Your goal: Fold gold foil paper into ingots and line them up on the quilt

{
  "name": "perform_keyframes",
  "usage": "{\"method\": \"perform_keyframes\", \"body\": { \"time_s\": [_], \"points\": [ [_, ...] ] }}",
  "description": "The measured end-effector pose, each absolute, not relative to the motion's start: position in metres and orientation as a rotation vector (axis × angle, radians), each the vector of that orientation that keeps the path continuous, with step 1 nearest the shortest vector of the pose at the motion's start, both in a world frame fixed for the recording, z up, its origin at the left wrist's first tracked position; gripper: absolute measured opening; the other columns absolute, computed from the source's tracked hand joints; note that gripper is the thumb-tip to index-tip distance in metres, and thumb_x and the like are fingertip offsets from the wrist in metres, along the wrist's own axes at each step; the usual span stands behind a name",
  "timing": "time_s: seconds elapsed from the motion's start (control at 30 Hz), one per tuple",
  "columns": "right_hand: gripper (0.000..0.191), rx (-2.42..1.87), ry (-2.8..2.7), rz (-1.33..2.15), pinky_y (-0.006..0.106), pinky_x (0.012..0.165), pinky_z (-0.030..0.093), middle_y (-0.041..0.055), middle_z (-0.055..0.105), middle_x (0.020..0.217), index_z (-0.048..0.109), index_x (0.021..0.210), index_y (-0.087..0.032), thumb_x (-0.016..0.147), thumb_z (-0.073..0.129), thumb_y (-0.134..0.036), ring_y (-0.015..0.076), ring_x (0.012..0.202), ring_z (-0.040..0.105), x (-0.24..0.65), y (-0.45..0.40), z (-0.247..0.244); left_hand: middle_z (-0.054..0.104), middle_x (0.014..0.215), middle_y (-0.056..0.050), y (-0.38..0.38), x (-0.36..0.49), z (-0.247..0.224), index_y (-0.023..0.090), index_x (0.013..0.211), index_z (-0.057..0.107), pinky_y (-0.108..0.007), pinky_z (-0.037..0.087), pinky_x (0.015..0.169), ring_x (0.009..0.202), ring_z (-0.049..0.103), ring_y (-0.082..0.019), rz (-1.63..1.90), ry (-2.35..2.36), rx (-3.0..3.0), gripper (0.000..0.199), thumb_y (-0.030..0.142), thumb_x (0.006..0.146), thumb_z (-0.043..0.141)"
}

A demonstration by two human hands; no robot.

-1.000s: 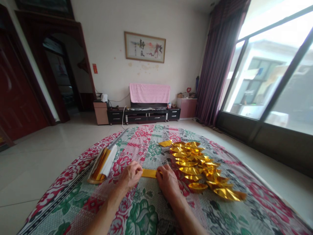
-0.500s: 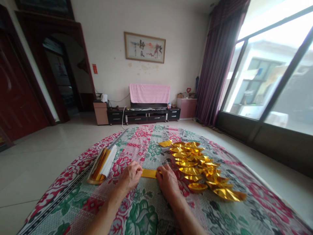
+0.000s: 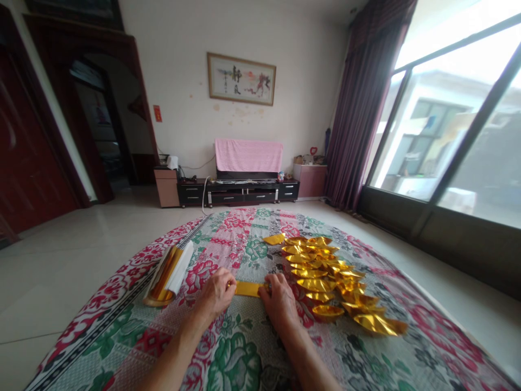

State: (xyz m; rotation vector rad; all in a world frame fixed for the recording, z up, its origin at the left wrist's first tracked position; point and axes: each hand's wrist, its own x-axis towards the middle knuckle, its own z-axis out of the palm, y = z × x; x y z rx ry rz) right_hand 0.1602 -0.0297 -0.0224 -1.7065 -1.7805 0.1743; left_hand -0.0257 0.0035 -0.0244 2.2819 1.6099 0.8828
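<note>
A narrow folded strip of gold paper point(image 3: 248, 289) lies level between my two hands, low over the flowered cloth. My left hand point(image 3: 218, 290) pinches its left end, and my right hand point(image 3: 279, 297) grips the right end, fingers curled. To the right, several boat-shaped gold foil pieces point(image 3: 316, 285) sit in rows on the cloth. One flatter gold piece point(image 3: 274, 239) is at their far left corner. Over on the left rests a loose roll of gold and white paper sheets point(image 3: 169, 276). My fingertips hide both ends of the strip.
A flowered cloth point(image 3: 236, 361) covers the round table under everything. Beyond its far edge stand a low black cabinet point(image 3: 232, 197) and a screen draped with a pink cloth point(image 3: 249, 155). A purple curtain point(image 3: 354, 114) and large windows are on the right.
Both hands stay on the strip, with only a very slight shift of the fingers. The foil pieces and the roll keep their places on the cloth.
</note>
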Motion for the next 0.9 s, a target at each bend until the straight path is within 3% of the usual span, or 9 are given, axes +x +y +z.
{"method": "perform_keyframes", "body": {
  "time_s": [0.27,0.53,0.9],
  "points": [
    [0.006,-1.699,-1.768,0.182,0.024,0.069,0.038,0.0034,0.054,0.085,0.055,0.075,-0.018,0.078,0.051,-0.021,0.0152,0.078,0.054,0.1600,-0.0315,-0.0194,0.056,0.080,-0.003,0.0050,-0.0265,-0.0278,0.016,0.070,0.061,-0.022,0.040,0.064,0.067,0.052,-0.010,0.893,1.597,2.278,0.014,0.013,0.074,0.048],
    [0.011,-1.696,-1.730,0.199,0.024,0.069,0.040,0.0043,0.054,0.091,0.056,0.086,-0.018,0.075,0.054,-0.021,0.0142,0.073,0.055,0.1622,-0.0280,-0.0255,0.055,0.080,-0.002,0.0054,-0.0277,-0.0289,0.017,0.070,0.060,-0.021,0.040,0.064,0.067,0.053,-0.010,0.885,1.602,2.289,0.012,0.014,0.074,0.049],
    [0.011,-1.725,-1.735,0.191,0.025,0.070,0.039,0.0042,0.056,0.090,0.057,0.086,-0.018,0.075,0.054,-0.022,0.0156,0.076,0.055,0.1626,-0.0291,-0.0225,0.055,0.080,-0.002,0.0048,-0.0272,-0.0289,0.017,0.070,0.061,-0.021,0.040,0.064,0.068,0.053,-0.010,0.888,1.623,2.287,0.012,0.013,0.074,0.050]
  ]
}}
